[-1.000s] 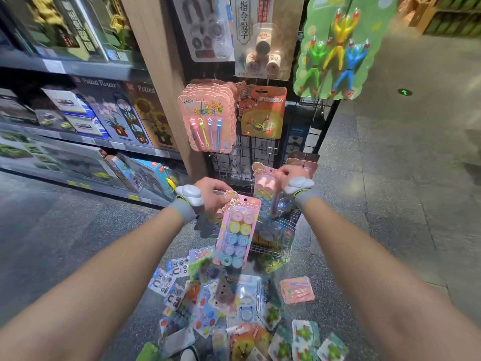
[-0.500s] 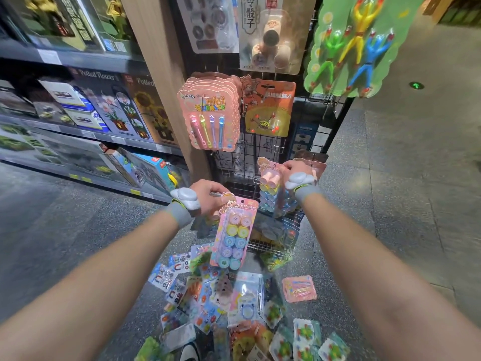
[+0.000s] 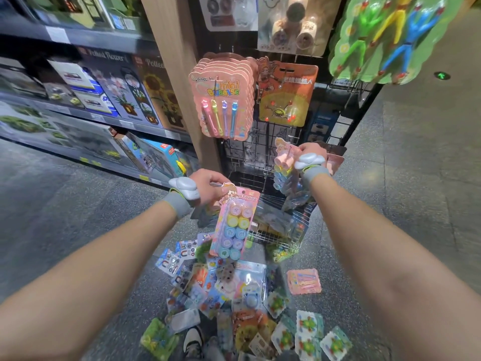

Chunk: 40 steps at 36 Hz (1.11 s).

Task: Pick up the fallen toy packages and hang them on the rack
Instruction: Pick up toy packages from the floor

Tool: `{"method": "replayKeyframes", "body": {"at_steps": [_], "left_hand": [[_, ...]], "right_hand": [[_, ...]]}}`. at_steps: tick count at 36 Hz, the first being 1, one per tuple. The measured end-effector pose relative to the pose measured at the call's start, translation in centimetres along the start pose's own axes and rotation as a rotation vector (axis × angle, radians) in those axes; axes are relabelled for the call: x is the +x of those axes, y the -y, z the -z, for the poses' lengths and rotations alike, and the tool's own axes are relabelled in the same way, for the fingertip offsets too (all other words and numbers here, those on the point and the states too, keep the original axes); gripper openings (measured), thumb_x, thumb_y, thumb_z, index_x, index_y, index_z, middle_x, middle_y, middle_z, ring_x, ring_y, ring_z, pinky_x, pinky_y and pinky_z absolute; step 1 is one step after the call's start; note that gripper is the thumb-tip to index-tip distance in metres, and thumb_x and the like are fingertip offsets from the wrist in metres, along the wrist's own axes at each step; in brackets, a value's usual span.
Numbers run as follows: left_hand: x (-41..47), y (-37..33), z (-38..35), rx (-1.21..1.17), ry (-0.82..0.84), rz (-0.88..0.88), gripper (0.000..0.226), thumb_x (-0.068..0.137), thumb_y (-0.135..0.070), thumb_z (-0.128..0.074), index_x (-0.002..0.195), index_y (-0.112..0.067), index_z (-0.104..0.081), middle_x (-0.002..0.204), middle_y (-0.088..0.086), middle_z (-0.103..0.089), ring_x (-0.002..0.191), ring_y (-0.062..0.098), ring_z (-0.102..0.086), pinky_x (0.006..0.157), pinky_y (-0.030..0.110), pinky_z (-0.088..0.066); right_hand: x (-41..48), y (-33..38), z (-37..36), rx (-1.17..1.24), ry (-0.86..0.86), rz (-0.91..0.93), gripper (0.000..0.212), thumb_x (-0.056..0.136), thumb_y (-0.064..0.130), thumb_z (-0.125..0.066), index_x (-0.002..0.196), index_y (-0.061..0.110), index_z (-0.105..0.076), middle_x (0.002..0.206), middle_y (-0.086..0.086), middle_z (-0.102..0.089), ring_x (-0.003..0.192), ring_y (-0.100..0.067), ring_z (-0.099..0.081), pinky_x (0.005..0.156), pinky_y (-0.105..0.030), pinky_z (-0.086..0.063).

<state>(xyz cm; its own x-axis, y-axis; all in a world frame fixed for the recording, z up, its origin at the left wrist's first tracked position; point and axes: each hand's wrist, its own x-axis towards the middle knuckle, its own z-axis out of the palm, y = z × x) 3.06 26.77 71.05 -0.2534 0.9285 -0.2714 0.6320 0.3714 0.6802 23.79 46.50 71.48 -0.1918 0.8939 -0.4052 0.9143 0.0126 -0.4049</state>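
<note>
Holding one toy pack each, both hands are working by the black wire rack (image 3: 250, 155). The left hand (image 3: 208, 187) is pinching the top of a long pink card of round colourful pots (image 3: 234, 225), and the card is hanging down, its long side running up and down. The right hand (image 3: 311, 153) is gripping a second pink pack of pots (image 3: 285, 168) right against the rack, so it is the nearer hand. The rack is standing just ahead and to the right of the left hand's card. I think that card is going up next, top end first. Many small bright packs (image 3: 234, 295) are lying piled on the grey floor (image 3: 78, 217).
</note>
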Motion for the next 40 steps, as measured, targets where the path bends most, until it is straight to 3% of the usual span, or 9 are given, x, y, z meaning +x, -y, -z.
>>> {"method": "replayKeyframes", "body": {"at_steps": [5,8,10,13,19,25,28,30,40], "left_hand": [[-0.6,0.8,0.1,-0.056,-0.01,0.046,0.014,0.088,-0.022,-0.072,0.081,-0.035,-0.073,0.065,-0.017,-0.07,0.073,0.037,-0.07,0.063,0.045,-0.061],[-0.9,1.2,-0.1,-0.057,-0.022,0.049,0.008,0.087,-0.025,-0.073,0.086,-0.032,-0.075,0.068,-0.017,-0.071,0.077,0.031,-0.072,0.07,0.042,-0.061],[-1.2,1.4,-0.2,-0.072,-0.025,0.059,0.006,0.086,-0.024,-0.074,0.087,-0.03,-0.075,0.071,-0.015,-0.071,0.078,0.029,-0.072,0.071,0.042,-0.061],[-1.5,1.8,-0.3,-0.077,-0.027,0.07,0.007,0.086,-0.023,-0.074,0.086,-0.03,-0.074,0.074,-0.015,-0.071,0.079,0.031,-0.071,0.07,0.042,-0.06],[-2.4,2.1,-0.3,-0.087,-0.009,0.103,0.005,0.088,-0.022,-0.073,0.09,-0.025,-0.076,0.065,-0.017,-0.071,0.075,0.04,-0.07,0.065,0.049,-0.06],[-3.4,2.1,-0.2,-0.082,-0.042,0.11,0.016,0.086,-0.025,-0.075,0.08,-0.038,-0.071,0.079,-0.008,-0.075,0.084,0.037,-0.07,0.072,0.042,-0.059],[-3.9,2.0,-0.1,-0.094,-0.055,0.113,0.017,0.086,-0.025,-0.075,0.078,-0.04,-0.071,0.084,0.0,-0.076,0.084,0.039,-0.07,0.069,0.045,-0.059],[-4.1,2.0,0.1,-0.098,-0.062,0.109,0.018,0.087,-0.026,-0.074,0.077,-0.04,-0.071,0.083,-0.002,-0.076,0.082,0.038,-0.07,0.066,0.045,-0.059],[-5.4,1.7,0.1,-0.148,-0.097,0.123,0.02,0.089,-0.022,-0.072,0.078,-0.038,-0.069,0.088,0.004,-0.075,0.08,0.031,-0.071,0.068,0.042,-0.059]], "right_hand": [[0.3,0.4,0.2,-0.026,-0.027,0.038,0.035,0.102,0.01,-0.041,0.13,-0.006,-0.053,0.142,-0.014,-0.05,0.129,-0.015,-0.049,0.1,-0.013,-0.034],[0.7,1.0,1.1,0.25,-0.091,-0.046,0.036,0.1,0.003,-0.038,0.064,0.005,-0.038,0.1,-0.024,-0.058,0.095,-0.002,-0.049,0.07,-0.009,-0.033],[1.4,0.5,0.6,0.314,-0.082,-0.062,0.047,0.101,0.003,-0.04,0.06,0.015,-0.021,0.067,-0.008,-0.031,0.062,-0.007,-0.032,0.046,-0.008,-0.03],[1.8,0.2,-0.4,0.335,-0.122,-0.017,0.042,0.098,0.017,-0.054,0.063,0.024,-0.031,0.07,0.006,-0.035,0.069,-0.013,-0.04,0.04,-0.01,-0.034],[2.1,-0.1,-1.0,0.334,-0.188,0.01,0.042,0.098,0.021,-0.053,0.063,0.027,-0.031,0.099,-0.003,-0.045,0.088,-0.014,-0.044,0.06,-0.022,-0.039],[1.8,0.4,-0.6,0.178,-0.254,-0.072,0.033,0.088,0.008,-0.058,0.063,0.02,-0.041,0.062,0.001,-0.038,0.077,-0.013,-0.044,0.063,-0.024,-0.037],[1.8,0.3,-0.8,0.113,-0.187,-0.051,0.012,0.094,0.013,-0.058,0.099,0.013,-0.068,0.091,0.002,-0.064,0.08,-0.015,-0.05,0.063,-0.023,-0.038],[1.3,0.5,-0.7,0.122,-0.165,-0.054,0.03,0.095,0.013,-0.056,0.123,0.004,-0.062,0.119,-0.01,-0.065,0.097,-0.02,-0.061,0.074,-0.025,-0.044],[-2.0,0.4,-0.3,0.059,-0.204,-0.033,0.034,0.093,0.011,-0.054,0.126,0.003,-0.057,0.126,-0.014,-0.061,0.116,-0.028,-0.058,0.09,-0.028,-0.048]]}}
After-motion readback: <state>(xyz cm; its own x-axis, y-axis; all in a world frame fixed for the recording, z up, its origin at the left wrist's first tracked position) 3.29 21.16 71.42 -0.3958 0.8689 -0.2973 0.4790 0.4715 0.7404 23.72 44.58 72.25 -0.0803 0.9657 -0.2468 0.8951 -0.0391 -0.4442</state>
